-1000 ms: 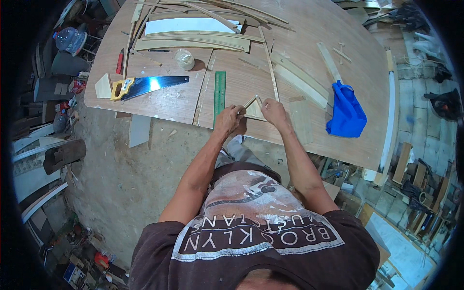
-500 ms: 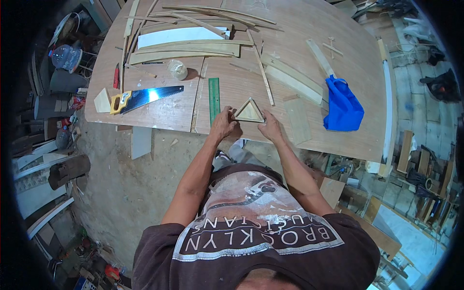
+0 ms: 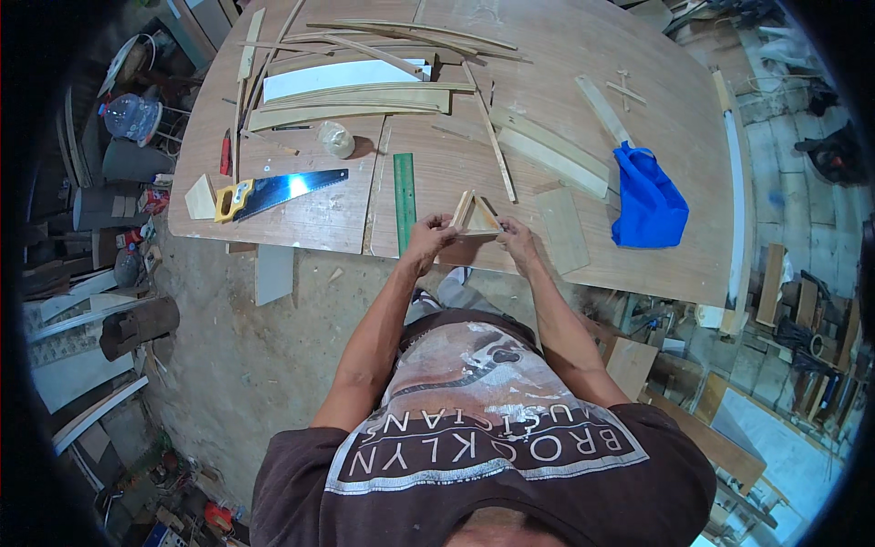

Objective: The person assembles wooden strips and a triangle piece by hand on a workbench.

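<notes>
One small triangular wooden frame (image 3: pixel 474 216), held up over the near edge of the workbench (image 3: pixel 301 219), between both hands. Left hand (image 3: pixel 427 240) pinches its left corner; right hand (image 3: pixel 516 239) pinches its right corner, fingers curled, tips partly hidden. Judged light, stiff, thin-slatted; joints likely fragile, so best gripped at the corners. How the joints are fastened: too small to tell. Just left, green ruler (image 3: pixel 404 190); further left, handsaw (image 3: pixel 271 192) with yellow handle. Right, blue bag (image 3: pixel 649 196). Far side, loose wooden strips (image 3: pixel 346 114). Floor clutter at picture rim indistinct.
</notes>
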A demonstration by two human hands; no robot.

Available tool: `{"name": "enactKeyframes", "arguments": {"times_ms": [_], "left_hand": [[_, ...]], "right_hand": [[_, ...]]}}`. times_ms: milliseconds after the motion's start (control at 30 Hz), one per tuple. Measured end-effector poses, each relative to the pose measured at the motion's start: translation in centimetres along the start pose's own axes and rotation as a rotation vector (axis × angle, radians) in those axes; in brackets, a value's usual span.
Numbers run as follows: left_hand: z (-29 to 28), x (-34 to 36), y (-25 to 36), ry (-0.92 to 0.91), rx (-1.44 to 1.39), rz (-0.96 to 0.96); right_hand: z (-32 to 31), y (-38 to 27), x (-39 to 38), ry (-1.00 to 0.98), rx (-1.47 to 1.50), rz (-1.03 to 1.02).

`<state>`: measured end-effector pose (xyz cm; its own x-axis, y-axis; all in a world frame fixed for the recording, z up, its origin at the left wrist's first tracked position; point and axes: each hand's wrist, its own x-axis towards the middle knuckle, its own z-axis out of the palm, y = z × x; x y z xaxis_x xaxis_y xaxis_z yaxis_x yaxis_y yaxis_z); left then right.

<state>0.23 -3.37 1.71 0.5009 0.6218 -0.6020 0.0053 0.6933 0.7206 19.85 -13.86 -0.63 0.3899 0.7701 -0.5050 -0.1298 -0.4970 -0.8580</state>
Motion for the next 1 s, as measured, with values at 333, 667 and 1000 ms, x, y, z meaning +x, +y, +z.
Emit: {"name": "enactKeyframes", "arguments": {"times_ms": [333,667,1000], "left_hand": [[2.1,-1.7,2.9,-0.153,0.200,0.156],[2.3,-2.3,4.3,-0.169,-0.019,0.203],[1.6,0.2,6.1,-0.379,-0.178,0.110]], "right_hand": [[-3.3,-4.2,-0.7,-0.062,0.194,-0.119],[-2.2,-9.4,-4.7,0.084,0.001,-0.421],[0.9,-13.0,-8.3,0.180,0.040,-0.464]]}}
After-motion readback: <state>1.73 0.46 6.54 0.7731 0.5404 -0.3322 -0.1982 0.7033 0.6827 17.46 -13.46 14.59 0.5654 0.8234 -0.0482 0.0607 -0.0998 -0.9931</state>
